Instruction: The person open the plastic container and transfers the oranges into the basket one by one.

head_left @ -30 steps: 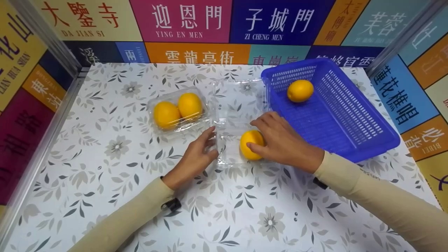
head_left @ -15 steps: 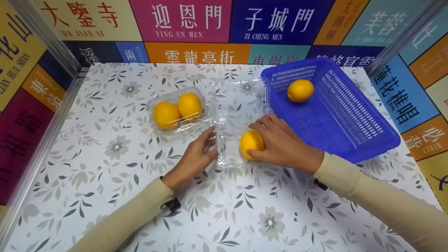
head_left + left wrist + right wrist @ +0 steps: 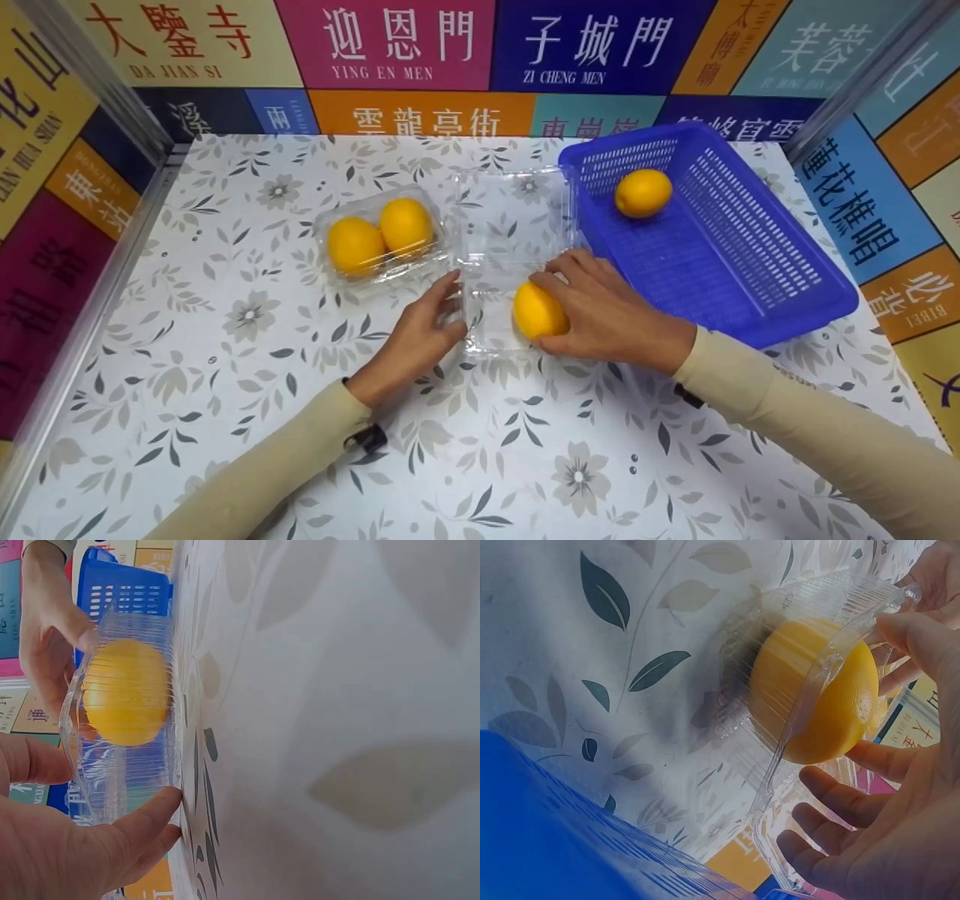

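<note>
An orange (image 3: pixel 539 310) sits in the near half of a clear plastic clamshell box (image 3: pixel 491 319), whose lid (image 3: pixel 514 210) lies opened toward the far side. My right hand (image 3: pixel 611 311) holds this orange from the right, thumb on its near side and a fingertip on its far side; the right wrist view shows the other fingers (image 3: pixel 817 829) off the fruit. My left hand (image 3: pixel 416 341) rests at the box's left side with relaxed fingers. In the left wrist view its fingertips (image 3: pixel 169 802) touch the box wall low down by the table.
To the left stands a closed clear box (image 3: pixel 382 274) with two oranges (image 3: pixel 356 246) inside. On the right, a blue plastic basket (image 3: pixel 780 330) holds one orange (image 3: pixel 643 193) and stands against the lid's right side. Printed panels wall the table's back and sides.
My right thumb has slid down the orange to its near lower edge, and the hand has shifted slightly nearer. The orange has turned a little in place. My left hand stays still.
</note>
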`<state>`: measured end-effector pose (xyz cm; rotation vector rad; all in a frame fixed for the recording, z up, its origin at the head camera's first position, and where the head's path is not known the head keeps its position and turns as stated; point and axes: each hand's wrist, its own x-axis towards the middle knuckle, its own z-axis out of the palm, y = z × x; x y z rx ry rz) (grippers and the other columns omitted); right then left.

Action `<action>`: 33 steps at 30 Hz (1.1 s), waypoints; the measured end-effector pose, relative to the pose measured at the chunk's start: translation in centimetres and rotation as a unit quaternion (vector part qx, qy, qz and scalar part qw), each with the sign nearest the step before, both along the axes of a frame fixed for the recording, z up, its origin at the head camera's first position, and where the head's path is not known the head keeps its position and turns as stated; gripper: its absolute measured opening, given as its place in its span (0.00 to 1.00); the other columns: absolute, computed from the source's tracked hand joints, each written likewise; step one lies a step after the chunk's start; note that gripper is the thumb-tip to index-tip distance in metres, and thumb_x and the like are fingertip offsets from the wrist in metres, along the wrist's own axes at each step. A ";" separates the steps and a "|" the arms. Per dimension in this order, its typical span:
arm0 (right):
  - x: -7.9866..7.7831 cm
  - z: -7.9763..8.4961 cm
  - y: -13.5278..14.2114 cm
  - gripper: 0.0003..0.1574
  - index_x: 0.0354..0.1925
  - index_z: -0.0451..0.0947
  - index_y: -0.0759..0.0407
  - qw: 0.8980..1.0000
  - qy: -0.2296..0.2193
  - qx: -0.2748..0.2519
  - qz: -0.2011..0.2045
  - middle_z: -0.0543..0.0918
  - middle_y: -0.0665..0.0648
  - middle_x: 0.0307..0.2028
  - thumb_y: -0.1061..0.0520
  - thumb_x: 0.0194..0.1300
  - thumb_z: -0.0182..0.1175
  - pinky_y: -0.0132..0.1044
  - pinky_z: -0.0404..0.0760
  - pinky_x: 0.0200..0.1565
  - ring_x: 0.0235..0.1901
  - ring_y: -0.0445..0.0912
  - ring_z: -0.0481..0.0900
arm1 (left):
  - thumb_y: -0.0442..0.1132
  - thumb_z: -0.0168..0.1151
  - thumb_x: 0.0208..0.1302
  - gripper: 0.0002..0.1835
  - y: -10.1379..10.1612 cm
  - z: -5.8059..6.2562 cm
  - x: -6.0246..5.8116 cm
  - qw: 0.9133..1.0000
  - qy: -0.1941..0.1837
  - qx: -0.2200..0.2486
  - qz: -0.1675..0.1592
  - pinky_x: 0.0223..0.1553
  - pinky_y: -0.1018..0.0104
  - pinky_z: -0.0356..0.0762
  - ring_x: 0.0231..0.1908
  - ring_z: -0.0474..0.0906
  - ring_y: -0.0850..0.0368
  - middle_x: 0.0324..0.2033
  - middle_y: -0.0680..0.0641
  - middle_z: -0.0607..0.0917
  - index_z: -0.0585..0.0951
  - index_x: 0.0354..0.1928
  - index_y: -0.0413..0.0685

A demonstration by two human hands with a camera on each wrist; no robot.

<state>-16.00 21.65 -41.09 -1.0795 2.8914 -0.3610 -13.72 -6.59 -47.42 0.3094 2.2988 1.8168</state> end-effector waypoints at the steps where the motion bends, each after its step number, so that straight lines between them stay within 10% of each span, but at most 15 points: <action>1: 0.0 0.0 0.0 0.49 0.70 0.78 0.61 1.000 -0.002 0.001 0.001 0.78 0.65 0.63 0.35 0.60 0.76 0.62 0.71 0.68 0.66 0.63 0.70 | 0.27 0.59 0.66 0.45 0.0 0.0 0.0 1.000 0.000 0.000 0.000 0.75 0.45 0.74 0.74 0.75 0.34 0.77 0.29 0.72 0.59 0.85 0.33; 33: -1.1 0.1 0.1 0.54 0.73 0.77 0.62 0.999 -0.018 0.016 0.040 0.79 0.65 0.66 0.42 0.56 0.86 0.66 0.62 0.77 0.72 0.65 0.67 | 0.27 0.59 0.67 0.44 -0.1 0.1 0.1 1.000 -0.005 -0.005 -0.005 0.76 0.45 0.72 0.74 0.74 0.35 0.77 0.30 0.72 0.59 0.86 0.35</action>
